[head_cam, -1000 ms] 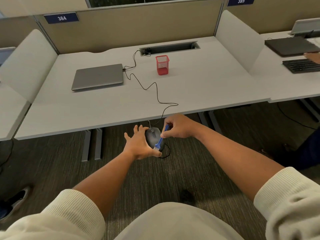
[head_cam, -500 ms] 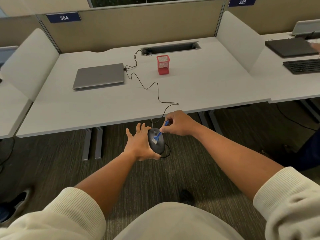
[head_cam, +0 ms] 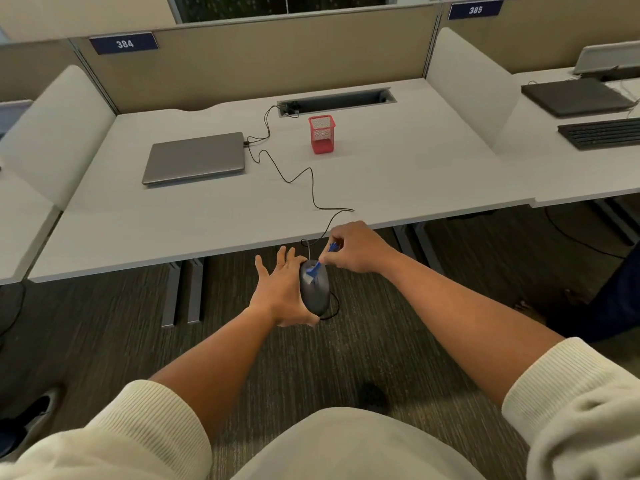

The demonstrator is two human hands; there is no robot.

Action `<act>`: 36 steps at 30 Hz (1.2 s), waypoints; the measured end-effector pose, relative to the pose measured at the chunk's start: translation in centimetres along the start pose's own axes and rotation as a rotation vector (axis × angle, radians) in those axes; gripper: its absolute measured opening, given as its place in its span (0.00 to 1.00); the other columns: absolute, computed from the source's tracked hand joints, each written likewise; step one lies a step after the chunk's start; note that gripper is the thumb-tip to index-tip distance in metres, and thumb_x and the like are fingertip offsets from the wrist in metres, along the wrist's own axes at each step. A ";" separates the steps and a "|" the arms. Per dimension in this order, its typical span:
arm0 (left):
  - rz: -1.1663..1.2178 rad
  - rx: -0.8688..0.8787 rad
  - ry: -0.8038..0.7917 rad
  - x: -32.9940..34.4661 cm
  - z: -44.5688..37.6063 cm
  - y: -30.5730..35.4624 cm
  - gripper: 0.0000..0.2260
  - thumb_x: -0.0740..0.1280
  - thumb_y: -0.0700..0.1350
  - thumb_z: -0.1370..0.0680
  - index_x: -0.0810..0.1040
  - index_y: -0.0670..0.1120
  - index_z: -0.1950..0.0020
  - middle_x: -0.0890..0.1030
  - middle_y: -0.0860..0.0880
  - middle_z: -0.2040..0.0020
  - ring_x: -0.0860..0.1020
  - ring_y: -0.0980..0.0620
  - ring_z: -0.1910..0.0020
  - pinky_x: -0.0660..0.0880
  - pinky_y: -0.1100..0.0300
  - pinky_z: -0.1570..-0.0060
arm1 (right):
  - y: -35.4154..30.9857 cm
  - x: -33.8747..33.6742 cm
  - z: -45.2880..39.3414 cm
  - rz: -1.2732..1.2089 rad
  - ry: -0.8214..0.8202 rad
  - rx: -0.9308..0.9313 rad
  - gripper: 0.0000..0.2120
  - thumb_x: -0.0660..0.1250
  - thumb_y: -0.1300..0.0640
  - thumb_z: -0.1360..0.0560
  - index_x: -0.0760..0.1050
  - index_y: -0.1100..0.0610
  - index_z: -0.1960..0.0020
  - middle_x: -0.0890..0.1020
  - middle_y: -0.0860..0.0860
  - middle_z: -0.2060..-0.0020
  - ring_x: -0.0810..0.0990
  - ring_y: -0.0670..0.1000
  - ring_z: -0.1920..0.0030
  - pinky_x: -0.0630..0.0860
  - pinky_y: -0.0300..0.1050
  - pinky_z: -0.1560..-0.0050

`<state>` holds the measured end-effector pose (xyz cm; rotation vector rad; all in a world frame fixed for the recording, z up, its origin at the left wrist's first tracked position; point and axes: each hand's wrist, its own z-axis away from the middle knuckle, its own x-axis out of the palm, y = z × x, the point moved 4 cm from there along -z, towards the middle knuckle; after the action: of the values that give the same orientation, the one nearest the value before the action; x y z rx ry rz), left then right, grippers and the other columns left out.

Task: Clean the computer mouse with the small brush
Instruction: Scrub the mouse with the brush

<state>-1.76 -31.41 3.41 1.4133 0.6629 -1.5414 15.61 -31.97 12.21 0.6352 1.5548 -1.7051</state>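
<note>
Both hands work in the air just in front of the desk [head_cam: 381, 188] edge, above the carpet. The left hand [head_cam: 282, 296] cradles the computer mouse [head_cam: 314, 289] against its palm, fingers spread wide and straight — only the thumb curls under its near end. That mouse is dark grey, oval and smooth, its thin black cable [head_cam: 301, 181] snaking back across the desk to a closed laptop [head_cam: 195, 157]. The right hand [head_cam: 353, 247] pinches the small brush [head_cam: 313, 270] — blue handle, pale bristles resting on the mouse's front half near the wheel.
</note>
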 end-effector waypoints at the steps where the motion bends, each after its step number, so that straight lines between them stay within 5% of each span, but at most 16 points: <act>1: -0.002 0.006 0.003 0.0 0.1 0.0 0.59 0.76 0.70 0.42 0.52 0.50 0.20 0.49 0.44 0.18 0.39 0.45 0.20 0.32 0.33 0.29 | 0.1 -0.3 -0.1 0.053 0.083 0.004 0.11 0.73 0.52 0.29 0.73 0.50 0.66 0.81 0.49 0.64 0.77 0.49 0.64 0.70 0.42 0.67; 4: -0.009 0.016 0.008 -0.2 0.2 0.2 0.59 0.76 0.70 0.42 0.52 0.49 0.20 0.50 0.44 0.18 0.39 0.45 0.20 0.32 0.33 0.29 | 0.7 -0.9 -0.3 0.100 0.177 0.011 0.07 0.72 0.53 0.27 0.77 0.55 0.61 0.84 0.50 0.59 0.79 0.51 0.60 0.74 0.45 0.62; 10: -0.002 0.013 0.002 -0.1 0.3 -0.1 0.59 0.77 0.70 0.42 0.52 0.50 0.20 0.49 0.44 0.18 0.38 0.46 0.20 0.33 0.31 0.28 | 1.0 -0.6 0.1 -0.109 -0.211 -0.014 0.08 0.77 0.57 0.30 0.78 0.54 0.62 0.85 0.46 0.65 0.82 0.42 0.69 0.76 0.38 0.64; 15: -0.006 0.028 0.011 -0.1 0.2 0.0 0.59 0.76 0.70 0.42 0.51 0.50 0.21 0.49 0.44 0.18 0.38 0.45 0.20 0.33 0.32 0.28 | 1.1 -1.2 -0.6 0.021 0.079 -0.026 0.07 0.74 0.55 0.28 0.77 0.56 0.60 0.85 0.52 0.55 0.81 0.51 0.57 0.78 0.49 0.56; 20: 0.000 0.036 0.020 -0.1 0.1 0.0 0.59 0.77 0.70 0.42 0.52 0.50 0.21 0.49 0.44 0.18 0.38 0.46 0.20 0.32 0.32 0.29 | 1.5 -0.8 -0.7 -0.052 -0.095 -0.013 0.08 0.76 0.57 0.29 0.78 0.60 0.58 0.86 0.51 0.58 0.82 0.47 0.66 0.80 0.46 0.60; 26: 0.003 0.031 0.024 -0.1 0.1 0.1 0.59 0.76 0.70 0.42 0.51 0.50 0.21 0.49 0.44 0.18 0.38 0.46 0.20 0.32 0.32 0.29 | 1.6 -1.6 -0.8 -0.020 0.100 -0.020 0.07 0.74 0.56 0.28 0.77 0.53 0.61 0.84 0.46 0.58 0.77 0.43 0.61 0.75 0.44 0.59; 30: 0.011 0.031 0.026 -0.2 0.0 0.0 0.58 0.77 0.69 0.42 0.52 0.50 0.21 0.49 0.44 0.18 0.38 0.46 0.20 0.30 0.33 0.29 | 2.0 -0.8 -0.6 -0.098 -0.126 -0.007 0.07 0.76 0.58 0.29 0.78 0.58 0.59 0.85 0.50 0.58 0.82 0.46 0.67 0.80 0.43 0.61; 36: 0.028 0.037 0.038 -0.2 -0.1 0.1 0.59 0.77 0.69 0.42 0.51 0.50 0.21 0.49 0.45 0.18 0.39 0.46 0.20 0.30 0.34 0.29 | 2.2 -1.8 -0.6 -0.032 0.095 -0.023 0.06 0.75 0.56 0.28 0.80 0.58 0.57 0.85 0.51 0.55 0.81 0.50 0.57 0.78 0.51 0.54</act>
<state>-1.65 -31.28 3.60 1.4762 0.6380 -1.5154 18.38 -31.03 12.09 0.6921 1.6567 -1.6997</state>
